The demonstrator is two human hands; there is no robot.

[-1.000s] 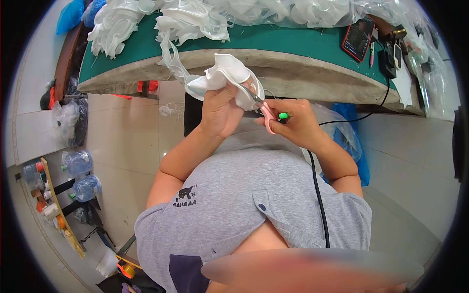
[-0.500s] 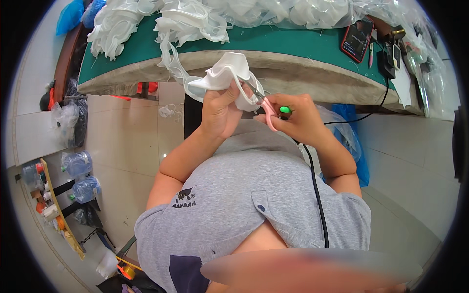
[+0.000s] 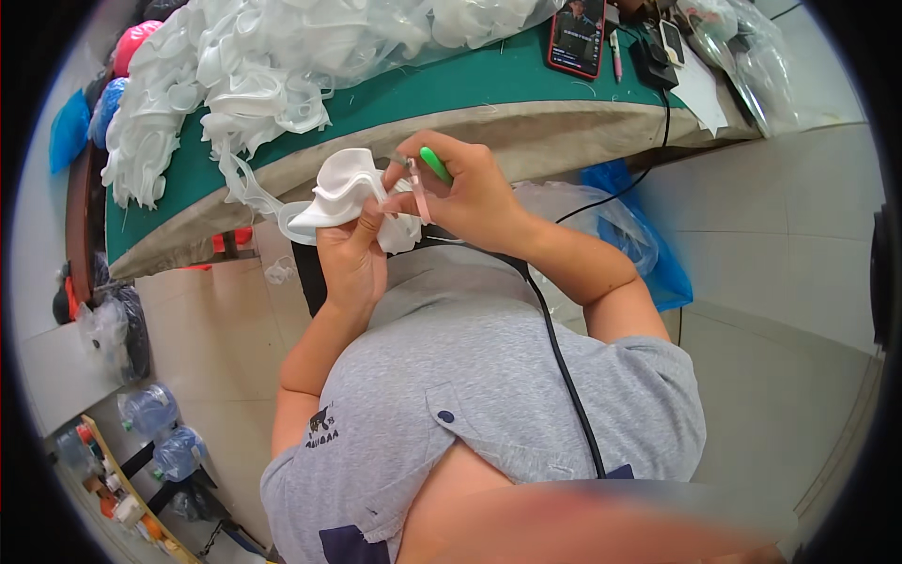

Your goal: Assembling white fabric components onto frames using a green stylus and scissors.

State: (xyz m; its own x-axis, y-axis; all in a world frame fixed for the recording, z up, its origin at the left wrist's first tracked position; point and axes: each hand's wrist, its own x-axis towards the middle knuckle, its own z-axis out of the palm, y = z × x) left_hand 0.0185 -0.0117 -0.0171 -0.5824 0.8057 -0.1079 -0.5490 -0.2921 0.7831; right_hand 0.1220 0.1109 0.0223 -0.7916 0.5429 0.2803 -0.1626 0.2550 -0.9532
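Note:
My left hand point(image 3: 352, 268) pinches a white, cup-shaped fabric piece point(image 3: 346, 183) in front of the table edge. Its thumb presses on the lower folds. My right hand point(image 3: 474, 202) holds a pair of scissors with a pink handle point(image 3: 419, 195), its fingertips close against the right side of the white piece. The blades are mostly hidden by the fingers. A bright green rounded part point(image 3: 435, 164) shows beside the handle; I cannot tell whether it belongs to the scissors. From the held piece, a string of white pieces point(image 3: 246, 183) runs up to the heap on the table.
White fabric pieces point(image 3: 268, 80) are piled on the green tabletop point(image 3: 404, 94), some under clear plastic. A phone point(image 3: 575, 38), a pen point(image 3: 616, 56) and a black adapter point(image 3: 652, 64) lie at the right. A black cable point(image 3: 564, 348) crosses my shirt. Blue plastic point(image 3: 667, 273) hangs below.
The view has turned, shifting the table leftward. My right hand has come up closer to the left, and the scissors' handle now stands more upright, with the fingertips at the fabric.

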